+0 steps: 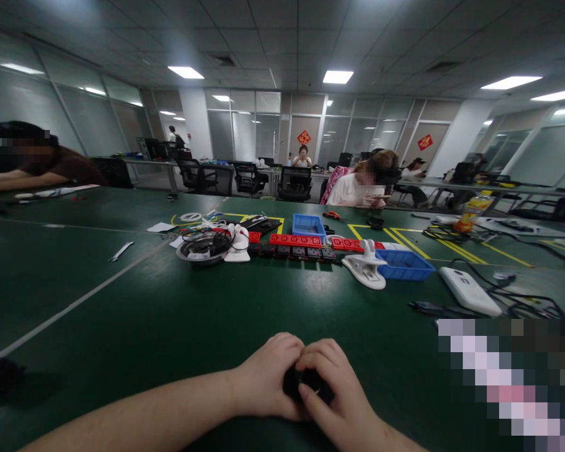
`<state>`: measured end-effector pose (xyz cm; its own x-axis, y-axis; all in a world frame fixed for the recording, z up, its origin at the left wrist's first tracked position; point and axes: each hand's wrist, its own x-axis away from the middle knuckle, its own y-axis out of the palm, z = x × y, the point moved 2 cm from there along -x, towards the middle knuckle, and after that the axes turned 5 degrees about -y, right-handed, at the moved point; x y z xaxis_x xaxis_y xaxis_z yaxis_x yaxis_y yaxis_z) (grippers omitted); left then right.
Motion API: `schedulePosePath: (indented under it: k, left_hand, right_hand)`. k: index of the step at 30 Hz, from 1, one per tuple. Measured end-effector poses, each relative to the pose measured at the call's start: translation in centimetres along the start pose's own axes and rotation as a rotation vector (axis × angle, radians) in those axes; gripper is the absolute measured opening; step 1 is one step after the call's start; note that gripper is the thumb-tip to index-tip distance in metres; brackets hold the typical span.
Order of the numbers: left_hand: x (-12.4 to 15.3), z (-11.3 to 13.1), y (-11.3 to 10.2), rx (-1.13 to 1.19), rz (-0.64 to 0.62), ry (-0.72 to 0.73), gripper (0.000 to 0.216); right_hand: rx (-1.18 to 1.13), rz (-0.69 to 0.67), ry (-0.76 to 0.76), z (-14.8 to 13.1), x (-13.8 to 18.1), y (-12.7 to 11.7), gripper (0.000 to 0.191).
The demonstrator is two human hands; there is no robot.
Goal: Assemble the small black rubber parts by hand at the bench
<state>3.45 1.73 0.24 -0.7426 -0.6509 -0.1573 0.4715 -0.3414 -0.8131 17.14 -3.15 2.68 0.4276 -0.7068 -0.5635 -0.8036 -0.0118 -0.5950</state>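
Observation:
Both my hands meet low in the middle of the view, close above the green tabletop (207, 339). Between them is a small black object (311, 380), mostly covered by fingers, so I cannot make out its kind. My left hand (270, 375) is curled round its left side. My right hand (334, 386) grips it from the right, with thumb and fingers bent over it.
Farther back lie a metal bowl of cables (202, 251), a row of red sockets (295, 240), a white clip base (367, 270), a blue tray (405, 267) and a white power bank (469, 290). A person (358, 185) sits across the table; another (51, 160) leans in at left.

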Motion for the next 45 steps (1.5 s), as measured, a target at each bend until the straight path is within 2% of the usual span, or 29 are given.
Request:
schedulePosePath:
  k: [6,12,18,25,29,32,36,40,45]
  left_hand:
    - [-0.2,0.3,-0.6,-0.017,-0.065,0.026,0.036]
    - [-0.2,-0.2,-0.4,-0.033,-0.082,0.006,0.042]
    - [-0.2,0.1,-0.5,-0.044,-0.082,-0.004,0.045]
    - [-0.1,0.3,-0.7,-0.035,-0.081,0.076,0.046]
    - [0.2,0.2,-0.6,0.003,-0.056,0.055,0.069]
    - [0.3,0.1,-0.2,-0.038,-0.027,0.022,0.075]
    - [0.4,0.4,0.1,-0.115,0.071,-0.043,0.068]
    - [0.5,0.4,0.1,-0.126,0.08,-0.091,0.048]
    - [0.2,0.3,-0.1,-0.062,0.085,-0.041,0.04]
  right_hand:
    - [-0.055,-0.031,-0.104,-0.3,-0.1,-0.3,0.022]
    - [-0.029,-0.03,-0.166,-0.5,-0.1,-0.5,0.028]
    - [-0.038,-0.024,-0.138,-0.3,-0.1,-0.4,0.028]
    - [-0.054,0.0,-0.116,0.1,0.3,-0.2,0.026]
    - [-0.078,0.021,-0.043,0.6,0.5,0.0,0.025]
    - [-0.097,-0.007,-0.004,0.8,0.5,0.2,0.02]
    - [-0.076,-0.004,0.008,0.7,0.4,0.3,0.022]
    - [-0.024,0.013,0.045,0.5,0.3,0.3,0.015]
    - [-0.014,-0.004,-0.005,0.4,0.2,0.2,0.014]
